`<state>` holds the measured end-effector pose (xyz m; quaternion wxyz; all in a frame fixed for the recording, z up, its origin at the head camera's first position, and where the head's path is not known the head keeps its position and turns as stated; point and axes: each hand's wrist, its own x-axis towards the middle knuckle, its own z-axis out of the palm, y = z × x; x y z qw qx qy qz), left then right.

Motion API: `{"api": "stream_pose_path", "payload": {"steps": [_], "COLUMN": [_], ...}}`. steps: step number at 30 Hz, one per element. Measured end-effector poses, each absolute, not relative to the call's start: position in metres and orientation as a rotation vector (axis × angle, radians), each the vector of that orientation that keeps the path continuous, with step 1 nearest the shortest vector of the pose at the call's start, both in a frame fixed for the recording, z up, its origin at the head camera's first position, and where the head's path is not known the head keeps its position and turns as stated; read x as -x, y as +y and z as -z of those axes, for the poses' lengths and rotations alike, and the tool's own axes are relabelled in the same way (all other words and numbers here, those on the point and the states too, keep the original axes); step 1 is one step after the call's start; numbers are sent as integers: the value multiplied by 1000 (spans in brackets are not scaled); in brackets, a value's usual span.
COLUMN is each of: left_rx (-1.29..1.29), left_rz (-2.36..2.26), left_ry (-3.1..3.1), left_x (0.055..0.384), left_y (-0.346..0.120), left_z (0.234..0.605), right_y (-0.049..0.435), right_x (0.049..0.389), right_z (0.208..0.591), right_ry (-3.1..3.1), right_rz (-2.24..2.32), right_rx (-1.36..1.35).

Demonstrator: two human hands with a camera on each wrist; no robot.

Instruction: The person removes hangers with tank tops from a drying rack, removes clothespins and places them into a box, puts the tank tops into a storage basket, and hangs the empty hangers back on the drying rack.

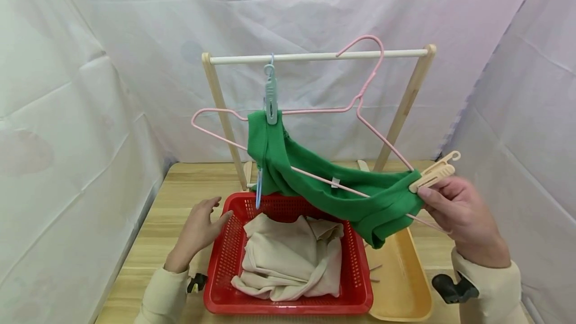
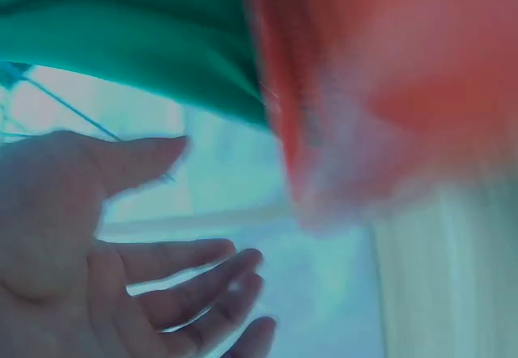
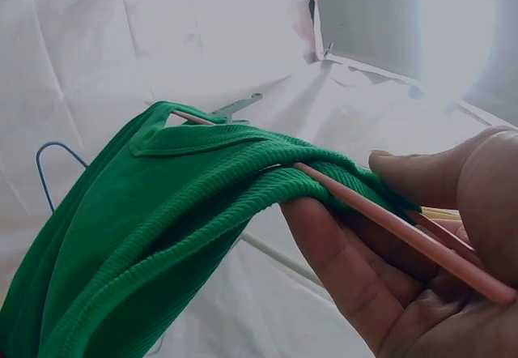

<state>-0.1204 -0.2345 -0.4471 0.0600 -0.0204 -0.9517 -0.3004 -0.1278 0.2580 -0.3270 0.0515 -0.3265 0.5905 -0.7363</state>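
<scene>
My right hand (image 1: 468,214) pinches the right end of a green garment (image 1: 324,174) with a ribbed edge, together with the pink clothes hanger (image 1: 324,110) it hangs on. In the right wrist view the thumb lies over the cloth and the fingers under it, with the pink hanger (image 3: 405,232) crossing the palm. A beige clothespin (image 1: 433,176) bites the cloth right at the thumb. A grey-green clothespin (image 1: 271,96) clips the garment's other end. The hanger tilts down to the right, its hook at rail height. Fingers spread, my left hand (image 1: 198,229) holds nothing beside the red basket (image 1: 216,274).
Behind the garment stands a rack with a white rail (image 1: 310,57) and wooden legs (image 1: 407,99). A blue hanger (image 1: 258,191) shows partly behind the cloth. Folded cream cloth (image 1: 288,254) lies in the basket. A yellow tray (image 1: 400,274) sits right of it on the wooden table (image 1: 180,189).
</scene>
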Motion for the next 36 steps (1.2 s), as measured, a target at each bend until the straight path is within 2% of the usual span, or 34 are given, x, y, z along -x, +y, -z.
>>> {"api": "stream_pose_path", "payload": {"steps": [8, 15, 27, 36], "left_rx": [257, 341, 533, 525], "left_rz": [944, 946, 946, 967], "left_ry": [-2880, -2887, -2749, -2698], "left_x": [124, 137, 162, 163], "left_y": [-220, -201, -181, -177], "left_z": [424, 410, 403, 402], "right_y": [257, 258, 262, 265], "right_x": [127, 124, 122, 122], "right_z": [332, 335, 352, 365], "right_ry": [1645, 1679, 1569, 1432], "right_rz": [2279, 2292, 2378, 2448], "right_rx": [1138, 1121, 1075, 1071]}}
